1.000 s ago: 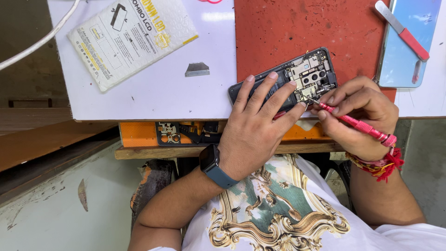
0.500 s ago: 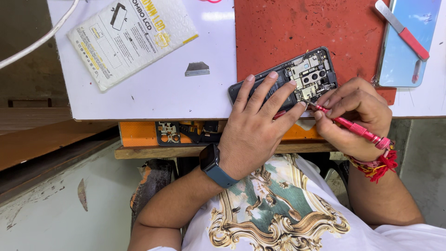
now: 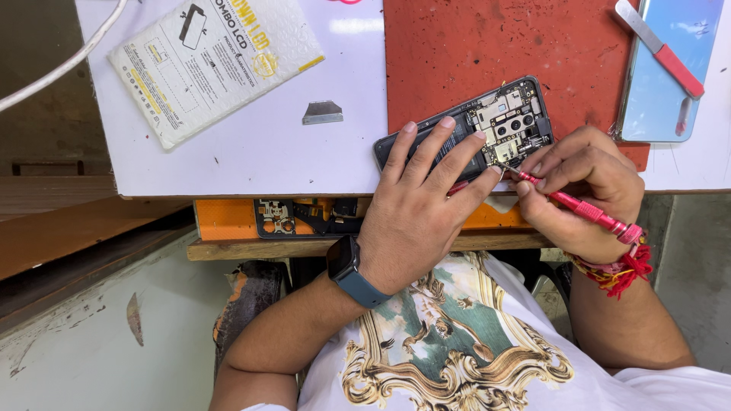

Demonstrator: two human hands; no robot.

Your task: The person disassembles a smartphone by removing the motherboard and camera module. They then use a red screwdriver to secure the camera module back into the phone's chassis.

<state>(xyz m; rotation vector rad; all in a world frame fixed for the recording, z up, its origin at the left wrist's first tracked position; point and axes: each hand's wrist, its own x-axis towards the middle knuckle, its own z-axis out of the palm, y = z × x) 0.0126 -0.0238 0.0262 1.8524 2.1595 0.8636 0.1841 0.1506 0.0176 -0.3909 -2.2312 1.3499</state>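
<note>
at the near edge of the red work mat (image 3: 487,53), an opened phone (image 3: 476,129) is lying tilted with its back cover off, its circuit board and camera modules showing at the upper right end. the left hand (image 3: 422,205) is lying flat across the dark lower half of the phone, fingers spread wide and pressing down on it. the right hand (image 3: 582,190) is closing narrowly around a red screwdriver (image 3: 579,205), pinching it near the tip, and the tip is touching the lower edge of the circuit board, just beside the left hand's index finger. a dark smartwatch (image 3: 346,266) is sitting on the left wrist, and red thread (image 3: 620,270) is wrapping the right wrist.

to the left of the mat, on the white tabletop (image 3: 251,152), a flat rectangular white package (image 3: 217,61) is lying askew, bearing yellow print and stripes, small dark text and a drawing of a phone part; nothing of its contents is showing. a small grey metal blade (image 3: 322,113) is resting below it, well apart from the phone. at the upper right, a pale blue phone back panel (image 3: 655,91) is lying with a grey and red pry tool (image 3: 659,47) across it. under the table edge, an orange tray (image 3: 228,217) is holding small black parts. a white cable (image 3: 61,68) is crossing the upper left corner.
</note>
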